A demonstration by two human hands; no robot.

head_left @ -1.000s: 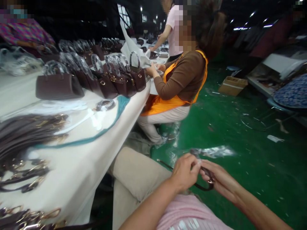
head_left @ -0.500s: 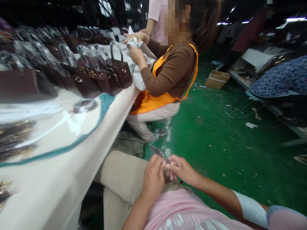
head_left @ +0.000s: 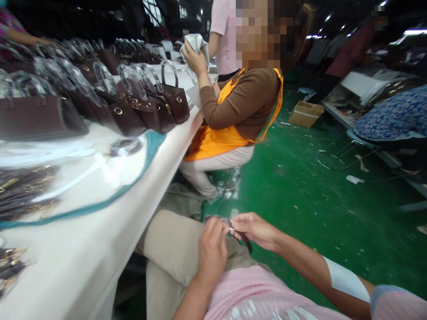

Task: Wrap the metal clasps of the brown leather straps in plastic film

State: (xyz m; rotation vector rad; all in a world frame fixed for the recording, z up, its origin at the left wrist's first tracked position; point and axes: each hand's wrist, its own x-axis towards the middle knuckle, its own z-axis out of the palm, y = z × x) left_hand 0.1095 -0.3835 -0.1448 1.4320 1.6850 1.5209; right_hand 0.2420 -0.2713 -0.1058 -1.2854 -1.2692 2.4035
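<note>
Above my lap, my left hand [head_left: 213, 244] and my right hand [head_left: 255, 229] meet at the fingertips. Both are closed on a dark strap [head_left: 246, 242] with a small shiny metal piece. One end of the strap hangs below my right fingers, over my trousers. A clear wrapped part [head_left: 210, 218] shows beyond my left fingers. Most of the piece between my fingertips is hidden. On the white table [head_left: 86, 249] to the left lie a bundle of dark straps with gold hardware [head_left: 26, 189], a coiled wrapped strap [head_left: 126, 146] and a long teal strip [head_left: 110, 201].
Rows of dark handbags [head_left: 123, 106] with plastic-wrapped handles fill the table's far part. A seated person in an orange apron [head_left: 216, 140] is beside the table, holding white material [head_left: 200, 46]. A cardboard box [head_left: 306, 114] sits on the green floor. Other people are farther back.
A dark strap end now hangs below my right fingers. The seated person's hand has risen with the white material. The view has shifted slightly, and a person's arm now shows at the upper left.
</note>
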